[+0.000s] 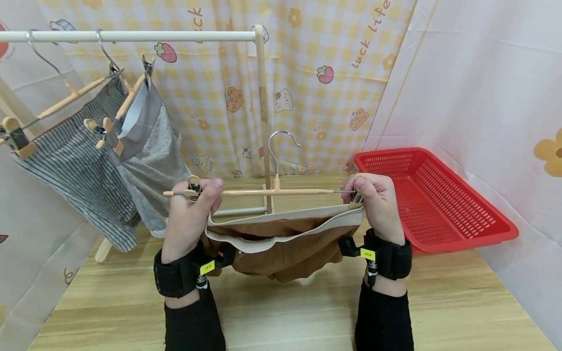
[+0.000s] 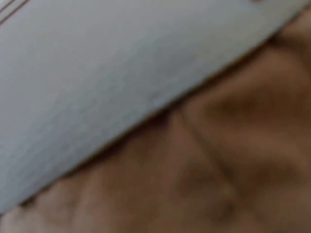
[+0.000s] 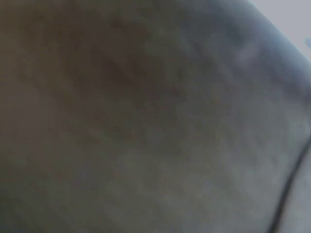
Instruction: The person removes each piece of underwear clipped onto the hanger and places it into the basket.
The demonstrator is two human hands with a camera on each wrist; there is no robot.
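Note:
Brown shorts (image 1: 281, 258) with a cream waistband (image 1: 322, 223) hang between the two hands, the waist gaping. Just above the waistband lies the bar of a clip hanger (image 1: 281, 192), its metal hook upright. My left hand (image 1: 190, 214) grips the hanger's left end beside a black-and-wood clip (image 1: 193, 187), the waistband's corner at its fingers. At the other end my right hand (image 1: 377, 200) pinches the right clip (image 1: 357, 198), over the waistband's right corner. Blurred close-ups of pale waistband (image 2: 107, 82) and brown cloth (image 2: 209, 160) fill the left wrist view; the right shows dim blur.
At the left, a rack with a white rail (image 1: 175, 36) carries striped shorts (image 1: 88, 151) and grey shorts (image 1: 153, 156) on clip hangers. A red plastic basket (image 1: 465, 239) stands right on the wooden table (image 1: 461, 302). Behind hangs a checked curtain (image 1: 307, 107).

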